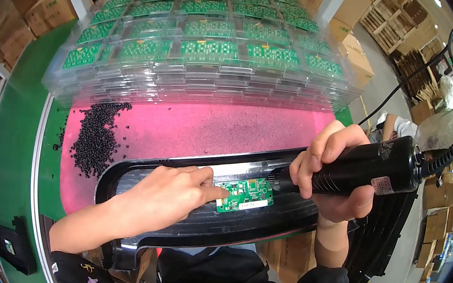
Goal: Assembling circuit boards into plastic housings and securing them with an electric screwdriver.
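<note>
1. At mid-frame, a green circuit board [254, 189] lies in a black shell [292, 219].
2. Right of centre, right hand [321, 152]: grip wrapped round a black screwdriver [366, 167].
3. Left of centre, left hand [179, 191] touches the board; cannot tell whether its grip pinches.

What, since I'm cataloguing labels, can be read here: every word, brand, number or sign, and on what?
No text is clear enough to quote.
White label on the green circuit board: print too small to read reliably.
Pale pinkish label on the black power tool: print too small and blurred.
Cardboard box at upper left: printed marks, too blurred to read.
</note>
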The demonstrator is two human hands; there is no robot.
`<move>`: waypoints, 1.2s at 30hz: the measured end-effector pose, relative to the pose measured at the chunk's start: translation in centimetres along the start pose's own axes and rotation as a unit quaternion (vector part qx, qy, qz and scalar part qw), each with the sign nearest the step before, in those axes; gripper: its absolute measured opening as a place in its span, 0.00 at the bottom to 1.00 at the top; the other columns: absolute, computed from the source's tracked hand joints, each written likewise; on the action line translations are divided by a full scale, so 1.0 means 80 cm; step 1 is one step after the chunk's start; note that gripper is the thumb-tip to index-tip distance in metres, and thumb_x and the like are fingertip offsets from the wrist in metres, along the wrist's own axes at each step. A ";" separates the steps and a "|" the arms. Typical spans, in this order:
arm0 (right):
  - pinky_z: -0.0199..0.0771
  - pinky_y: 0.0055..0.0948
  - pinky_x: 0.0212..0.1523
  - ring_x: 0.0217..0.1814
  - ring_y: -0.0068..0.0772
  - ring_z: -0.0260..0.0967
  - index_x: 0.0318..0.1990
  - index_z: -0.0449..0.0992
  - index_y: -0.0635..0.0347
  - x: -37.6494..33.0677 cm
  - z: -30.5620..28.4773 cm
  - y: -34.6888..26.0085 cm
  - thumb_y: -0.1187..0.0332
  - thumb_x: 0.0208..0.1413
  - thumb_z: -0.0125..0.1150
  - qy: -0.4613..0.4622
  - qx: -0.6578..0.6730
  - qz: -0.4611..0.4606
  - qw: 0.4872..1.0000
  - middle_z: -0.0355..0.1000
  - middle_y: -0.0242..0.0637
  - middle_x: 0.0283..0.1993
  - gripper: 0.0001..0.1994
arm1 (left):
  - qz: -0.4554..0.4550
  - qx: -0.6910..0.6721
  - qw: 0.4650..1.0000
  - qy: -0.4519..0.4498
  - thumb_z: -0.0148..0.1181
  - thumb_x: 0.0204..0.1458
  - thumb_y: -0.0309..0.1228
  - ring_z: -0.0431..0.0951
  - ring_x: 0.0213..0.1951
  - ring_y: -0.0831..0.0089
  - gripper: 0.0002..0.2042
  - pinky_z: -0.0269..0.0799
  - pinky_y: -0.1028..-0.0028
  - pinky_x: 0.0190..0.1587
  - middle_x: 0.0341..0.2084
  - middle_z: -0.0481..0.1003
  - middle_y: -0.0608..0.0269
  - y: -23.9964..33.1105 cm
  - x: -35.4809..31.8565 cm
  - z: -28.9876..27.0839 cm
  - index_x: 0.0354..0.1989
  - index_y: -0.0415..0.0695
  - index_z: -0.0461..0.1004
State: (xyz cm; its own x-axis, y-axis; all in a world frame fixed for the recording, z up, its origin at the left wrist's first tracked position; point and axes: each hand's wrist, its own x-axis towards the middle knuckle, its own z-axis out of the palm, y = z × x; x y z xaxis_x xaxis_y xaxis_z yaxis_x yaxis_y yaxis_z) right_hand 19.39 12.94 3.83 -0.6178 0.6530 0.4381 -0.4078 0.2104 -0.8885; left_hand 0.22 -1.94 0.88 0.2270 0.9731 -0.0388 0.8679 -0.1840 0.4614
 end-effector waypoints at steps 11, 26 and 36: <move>0.64 0.19 0.21 0.22 0.22 0.60 0.41 0.65 0.65 0.007 0.000 0.014 0.56 0.49 0.73 0.000 0.158 0.026 0.987 0.63 0.39 0.30 0.26 | -0.012 0.010 1.000 -0.018 0.57 0.44 0.18 0.79 0.36 0.61 0.23 0.75 0.63 0.33 0.35 0.75 0.62 0.000 0.000 -0.002 0.51 0.51 0.79; 0.70 0.27 0.52 0.53 0.29 0.68 0.60 0.60 0.62 0.016 0.012 0.010 0.71 0.44 0.77 0.003 0.036 -0.139 0.990 0.65 0.42 0.55 0.37 | -0.036 -0.294 0.955 0.021 0.61 0.53 0.21 0.82 0.35 0.58 0.27 0.75 0.65 0.38 0.35 0.77 0.47 0.039 0.027 -0.048 0.62 0.42 0.61; 0.74 0.35 0.49 0.47 0.49 0.72 0.53 0.75 0.57 -0.113 0.035 -0.028 0.63 0.51 0.65 -0.194 -0.393 -0.197 0.877 0.70 0.52 0.51 0.20 | -0.188 -0.400 0.887 -0.130 0.66 0.52 0.22 0.78 0.36 0.77 0.23 0.78 0.75 0.40 0.34 0.78 0.63 0.063 0.087 -0.088 0.58 0.42 0.71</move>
State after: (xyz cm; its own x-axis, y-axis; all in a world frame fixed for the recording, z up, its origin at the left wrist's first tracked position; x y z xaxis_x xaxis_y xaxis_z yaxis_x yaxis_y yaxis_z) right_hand 23.98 4.52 2.23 -0.7771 0.1527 0.6106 -0.1455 0.9003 -0.4103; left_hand 3.09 4.84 9.15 0.1726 0.8606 -0.4792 0.3361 0.4059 0.8499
